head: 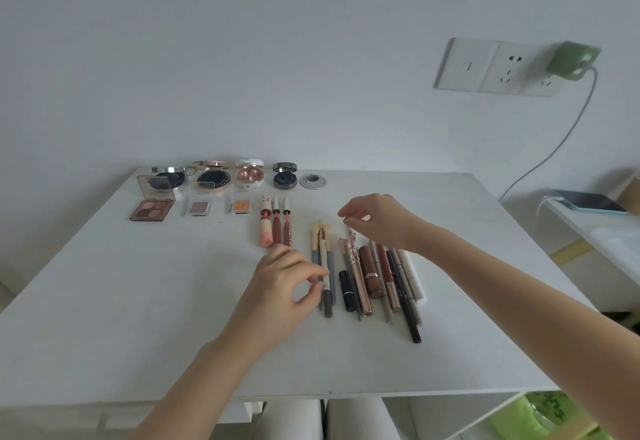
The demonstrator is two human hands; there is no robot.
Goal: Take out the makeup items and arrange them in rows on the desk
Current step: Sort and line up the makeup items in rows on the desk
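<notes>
From the head camera I see the flat white desk with the makeup laid out in rows. Along the far edge stand four open round compacts: a silver-rimmed cushion compact, a rose-gold rimmed cushion compact, a white compact with a coppery pan and a small dark grey compact, with a round grey cable grommet set in the desk just beside the last. In front of them lie an open brown four-pan eyeshadow palette, a clear single mauve eyeshadow pan and a clear single orange eyeshadow pan, then three uncapped pink and red lip tubes side by side.

My left hand hovers low over the desk, thumb and forefinger nearly closed around the slim white and olive pencil in a trio of cream-tipped pencils; I cannot tell whether it truly grips it. My right hand floats above the far end of the crowded bunch of pens, liners and lipsticks, fingers loosely curled, holding nothing that I can see.

On the wall are a white socket panel and a green plug-in charger; a phone lies on the side shelf
</notes>
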